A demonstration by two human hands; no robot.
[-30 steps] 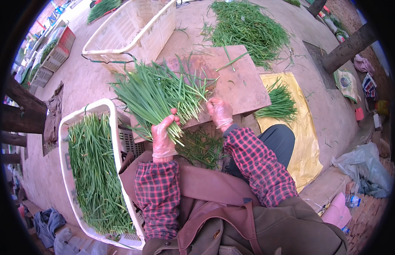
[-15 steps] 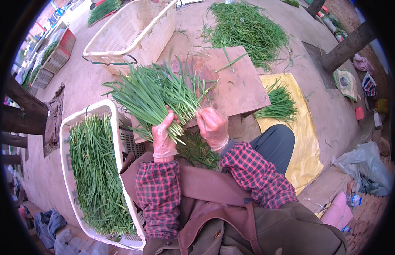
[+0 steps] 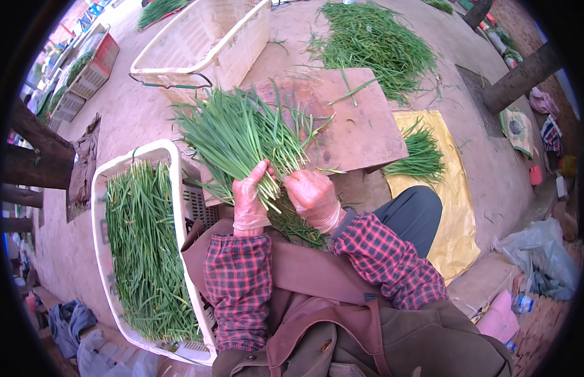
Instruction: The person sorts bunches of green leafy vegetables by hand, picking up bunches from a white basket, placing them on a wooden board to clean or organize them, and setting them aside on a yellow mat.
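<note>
A bunch of green garlic chives (image 3: 226, 135) is gripped by its pale stem ends in my left hand (image 3: 250, 200), its leaves fanning away over a low board (image 3: 361, 135). My right hand (image 3: 312, 196) is closed, its fingertips pinching at stems on the right side of the bunch; exactly which stems they hold is hidden. Both hands wear thin clear gloves. Looser chives lie on the board under and beside the bunch. By my right hand, a short pale stem (image 3: 331, 170) lies at the board's near edge.
On my left stands a white crate (image 3: 174, 188) packed with chives. An open white crate (image 3: 207, 69) is beyond the board. A large chive heap (image 3: 376, 47) lies on the ground at far right. Another bunch (image 3: 420, 154) rests on a yellow sheet (image 3: 452, 207).
My right hand has moved left, up against the stems of the bunch. A short pale stem now shows at the board's near edge. The whole view has shifted slightly.
</note>
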